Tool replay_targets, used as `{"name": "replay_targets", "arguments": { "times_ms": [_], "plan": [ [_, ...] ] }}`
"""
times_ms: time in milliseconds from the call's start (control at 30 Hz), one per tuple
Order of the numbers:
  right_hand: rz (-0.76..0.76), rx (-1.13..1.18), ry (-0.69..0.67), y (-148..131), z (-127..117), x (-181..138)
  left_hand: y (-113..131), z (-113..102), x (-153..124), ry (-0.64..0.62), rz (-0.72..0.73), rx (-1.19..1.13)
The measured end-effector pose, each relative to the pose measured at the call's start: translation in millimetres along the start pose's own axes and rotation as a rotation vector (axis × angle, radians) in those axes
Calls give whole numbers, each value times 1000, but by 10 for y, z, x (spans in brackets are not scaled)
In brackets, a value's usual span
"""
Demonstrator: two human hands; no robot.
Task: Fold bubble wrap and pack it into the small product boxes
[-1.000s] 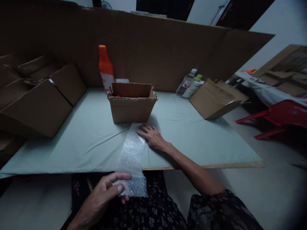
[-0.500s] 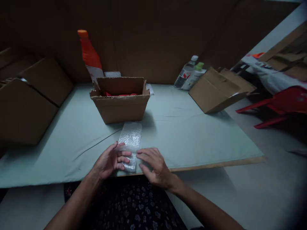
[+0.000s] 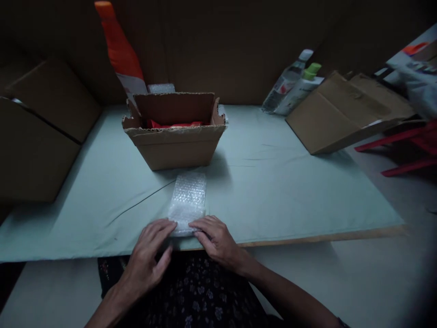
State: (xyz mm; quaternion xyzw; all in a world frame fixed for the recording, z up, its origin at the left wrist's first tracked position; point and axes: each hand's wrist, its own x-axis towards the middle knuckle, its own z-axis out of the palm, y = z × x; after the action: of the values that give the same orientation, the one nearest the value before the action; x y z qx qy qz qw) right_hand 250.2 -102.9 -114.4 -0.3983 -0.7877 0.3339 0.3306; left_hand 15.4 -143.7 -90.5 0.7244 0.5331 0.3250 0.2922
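A strip of bubble wrap (image 3: 189, 200) lies folded on the pale green table cover (image 3: 273, 191), reaching from the near edge toward an open cardboard box (image 3: 175, 136). My left hand (image 3: 150, 255) rests its fingers flat on the near end of the wrap, fingers stretched out. My right hand (image 3: 215, 239) presses down beside it on the same end, fingers also laid flat. Something red lies inside the box.
An orange bottle (image 3: 119, 50) stands behind the box. Two bottles (image 3: 293, 82) lean at the back right beside a tilted cardboard box (image 3: 341, 114). Large cardboard boxes (image 3: 37, 132) crowd the left side. A cardboard wall closes off the back. Red chair legs (image 3: 409, 150) show at right.
The wrap's near end, held off the table edge a second ago, has been folded up onto the table. Both hands came together and now press flat on that end.
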Motion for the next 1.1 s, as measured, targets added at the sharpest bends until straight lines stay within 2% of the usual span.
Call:
{"name": "replay_targets", "arguments": {
  "times_ms": [100, 200, 300, 400, 500, 567, 667, 800, 900, 967, 1033, 1100],
  "plan": [
    [61, 27, 19, -38, -88, -29, -44, 103, 74, -16, -108, -58],
    [-57, -140, 131, -63, -147, -72, -83, 183, 187, 17, -189, -37],
    [-192, -303, 77, -67, -147, -71, -122, 230, 240, 91, -115, 73],
    [-194, -369, -52, -45, -102, -4, -148, 219, 200, 159, 28, 186],
    [-139, -269, -60, -9, -76, 85, -147, 157, 117, 102, 150, 192],
    [-93, -156, -70, 10, -88, 134, -137, 120, 89, 69, 161, 138],
    [-57, -120, -63, 20, -132, 184, -135, 114, 144, 81, 105, 81],
    [-123, -319, 53, -6, -154, 208, -199, 193, 361, 151, 43, 175],
    [-177, -432, -26, -9, -111, 226, -256, 252, 487, 185, 17, 248],
    [-190, -468, -67, 27, -73, 261, -263, 264, 493, 214, -27, 210],
    [-182, -429, -48, 84, -49, 316, -234, 252, 430, 260, -152, 74],
    [-129, -315, -1, 130, -44, 376, -175, 227, 325, 313, -366, -171]
  ]
}}
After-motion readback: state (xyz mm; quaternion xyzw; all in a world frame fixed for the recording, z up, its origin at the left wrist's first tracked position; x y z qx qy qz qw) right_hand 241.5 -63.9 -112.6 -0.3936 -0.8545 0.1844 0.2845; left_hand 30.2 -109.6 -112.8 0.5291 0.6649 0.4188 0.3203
